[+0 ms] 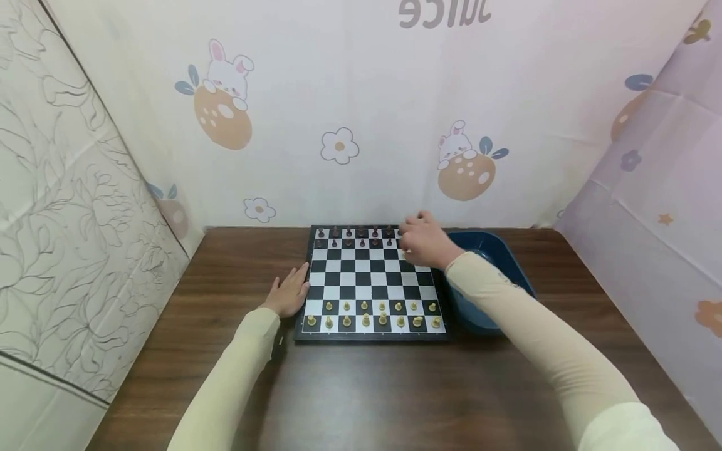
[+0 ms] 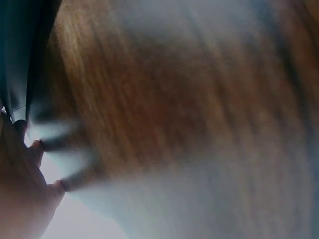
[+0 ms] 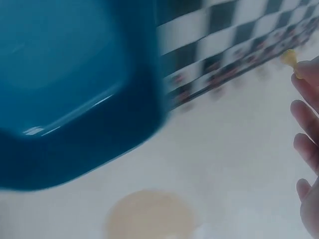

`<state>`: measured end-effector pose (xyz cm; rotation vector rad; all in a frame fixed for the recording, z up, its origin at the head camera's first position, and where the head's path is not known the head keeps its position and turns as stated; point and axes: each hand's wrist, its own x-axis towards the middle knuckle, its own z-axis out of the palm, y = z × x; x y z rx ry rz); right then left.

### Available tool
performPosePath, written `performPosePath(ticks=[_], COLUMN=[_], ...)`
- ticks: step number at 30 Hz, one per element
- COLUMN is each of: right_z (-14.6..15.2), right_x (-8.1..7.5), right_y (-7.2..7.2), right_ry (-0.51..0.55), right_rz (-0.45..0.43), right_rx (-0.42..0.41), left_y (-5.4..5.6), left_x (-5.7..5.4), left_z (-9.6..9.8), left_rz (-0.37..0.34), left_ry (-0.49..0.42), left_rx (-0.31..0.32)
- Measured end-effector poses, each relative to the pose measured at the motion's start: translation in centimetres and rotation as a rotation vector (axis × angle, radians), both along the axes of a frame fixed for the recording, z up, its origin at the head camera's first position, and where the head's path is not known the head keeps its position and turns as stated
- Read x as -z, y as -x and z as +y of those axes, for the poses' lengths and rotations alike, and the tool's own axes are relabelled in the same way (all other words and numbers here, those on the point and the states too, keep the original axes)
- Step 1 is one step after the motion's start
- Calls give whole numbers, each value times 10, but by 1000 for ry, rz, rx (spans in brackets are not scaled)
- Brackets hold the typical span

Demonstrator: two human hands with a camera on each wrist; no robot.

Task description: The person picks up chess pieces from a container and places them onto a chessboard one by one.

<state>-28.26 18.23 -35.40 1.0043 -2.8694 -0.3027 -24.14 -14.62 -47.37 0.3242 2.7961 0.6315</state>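
A black-and-white chessboard (image 1: 355, 280) lies on the wooden table, with two rows of yellow pieces (image 1: 382, 319) along its near side and dark red pieces (image 1: 361, 232) along its far side. My left hand (image 1: 289, 294) rests with extended fingers against the board's left edge; the left wrist view catches part of its fingers (image 2: 52, 191) beside the board. Above the far right corner of the board is my right hand (image 1: 424, 240), covering some squares there. Between its thumb and index finger it pinches a small yellow chess pawn (image 3: 289, 56), while the other fingers are loosely bent.
A blue plastic basin (image 1: 479, 322) stands immediately right of the board, partly under my right forearm. Brown wooden table (image 1: 389, 394) extends in front and to both sides. Behind it hangs a pale cloth (image 1: 293, 188) printed with rabbits and flowers.
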Motion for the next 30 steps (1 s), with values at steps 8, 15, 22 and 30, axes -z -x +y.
performPosePath(ticks=[8,15,22,30], right_z=[-72,-123,-152,-152], right_x=[11,18,33,50], right_y=[-22,-37,-51,-53], right_ry=[-44,-85,-94,-72], right_rz=[42,69,57,63], right_rx=[-248,-393,-444,-449], left_y=[0,1,-1,-3], left_x=[0,-1,1,0], left_z=[6,7,9,19], left_rz=[-9,-6,-10,-4], left_ry=[3,8,29,4], left_rx=[3,4,37,93])
